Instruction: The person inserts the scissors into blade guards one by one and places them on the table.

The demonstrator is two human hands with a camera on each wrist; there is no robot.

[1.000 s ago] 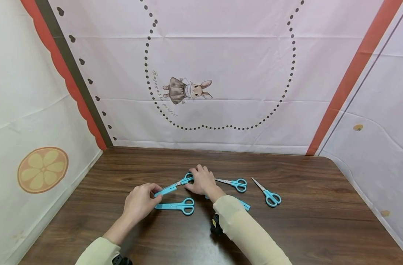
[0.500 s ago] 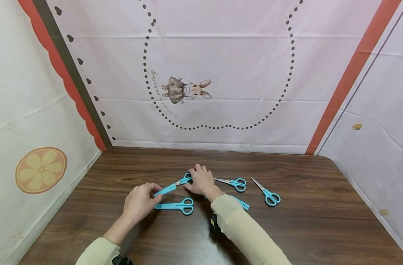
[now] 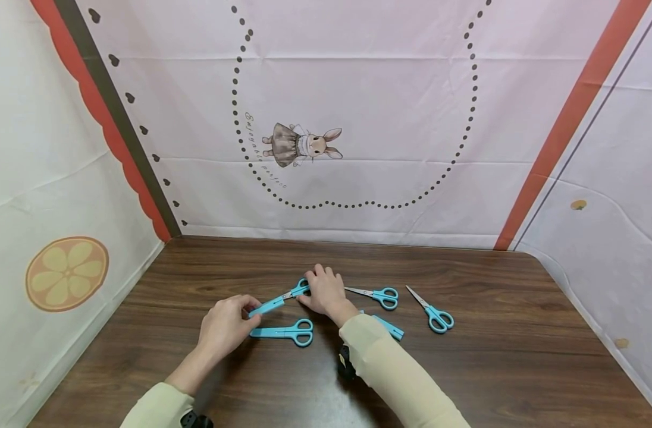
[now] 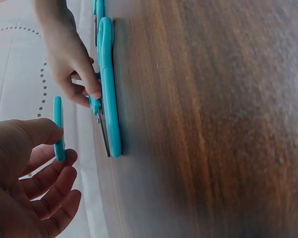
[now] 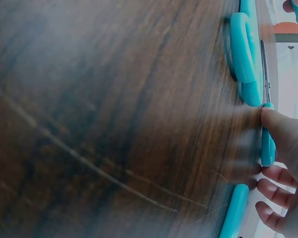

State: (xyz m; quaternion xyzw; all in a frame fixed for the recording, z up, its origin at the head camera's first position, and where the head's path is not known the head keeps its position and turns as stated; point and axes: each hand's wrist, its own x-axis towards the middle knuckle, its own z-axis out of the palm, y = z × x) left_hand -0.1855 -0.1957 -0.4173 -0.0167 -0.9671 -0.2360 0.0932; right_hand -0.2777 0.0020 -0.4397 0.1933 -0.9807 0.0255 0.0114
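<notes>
In my left hand I pinch a light-blue scissors sheath between thumb and fingers. With thumb and fingers my right hand grips the blue handle of a pair of scissors, whose blades point left. From the head, sheath and blades line up, and the sheath overlaps the tips; the left wrist view shows a gap between them. Sheathed scissors lie just in front, rings to the right. The right hand hides part of the held handle.
Two unsheathed blue scissors lie right of the right hand. A loose sheath is partly covered by the right sleeve, with another bit of blue beside it. Printed cloth stands behind the wooden table.
Both hands keep their holds and nearly their places. The right forearm has shifted slightly left, so a bit more blue shows behind the sleeve.
</notes>
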